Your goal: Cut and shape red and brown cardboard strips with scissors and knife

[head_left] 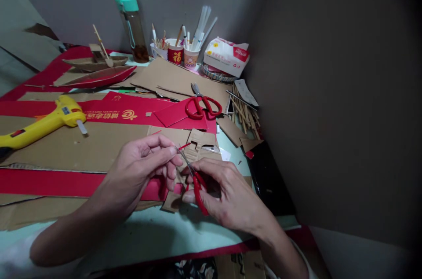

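Observation:
My left hand (148, 160) pinches a thin red strip (184, 145) between thumb and fingertips; its free end sticks out to the right. My right hand (227, 191) grips small scissors with red handles (199, 193). Their slim blades point up and left, meeting the strip close to my left fingertips. Whether the blades touch the strip I cannot tell. Beneath both hands lie scraps of cardboard (172, 202) and red card. A notched cardboard piece (198, 138) sits just beyond the scissors.
A yellow glue gun (67, 111) lies on cardboard sheets at left. Larger red-handled shears (202, 107) rest beyond my hands. Two cardboard boats (99, 77), a bottle (133, 32), cups of sticks (175, 52) and a tissue pack (226, 56) line the back wall. Rolled sticks (244, 114) lie right.

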The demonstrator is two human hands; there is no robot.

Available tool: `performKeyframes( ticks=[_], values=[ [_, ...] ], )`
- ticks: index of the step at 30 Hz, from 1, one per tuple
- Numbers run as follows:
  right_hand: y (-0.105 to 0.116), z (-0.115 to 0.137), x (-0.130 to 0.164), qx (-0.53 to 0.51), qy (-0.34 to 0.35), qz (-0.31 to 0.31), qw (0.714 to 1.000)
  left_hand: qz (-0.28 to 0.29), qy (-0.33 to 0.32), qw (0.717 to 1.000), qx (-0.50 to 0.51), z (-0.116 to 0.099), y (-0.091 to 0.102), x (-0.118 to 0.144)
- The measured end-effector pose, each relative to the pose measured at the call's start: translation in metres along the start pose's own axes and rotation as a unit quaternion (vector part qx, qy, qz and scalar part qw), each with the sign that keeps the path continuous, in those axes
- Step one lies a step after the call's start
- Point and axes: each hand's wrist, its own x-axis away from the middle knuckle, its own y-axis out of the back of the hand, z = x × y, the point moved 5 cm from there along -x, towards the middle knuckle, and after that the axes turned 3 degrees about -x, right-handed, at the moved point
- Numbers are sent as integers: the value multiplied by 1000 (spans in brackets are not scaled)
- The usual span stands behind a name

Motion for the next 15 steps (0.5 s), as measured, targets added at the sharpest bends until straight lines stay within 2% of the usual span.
performKeyframes(
  ticks=[12, 15],
  values=[
    [2, 3, 1, -46, 46, -3, 998, 29, 20, 999, -22, 7, 1, 1],
    [2, 3, 2, -19, 40, 8, 999, 37, 17, 999, -23, 8, 0, 0]
  ],
)
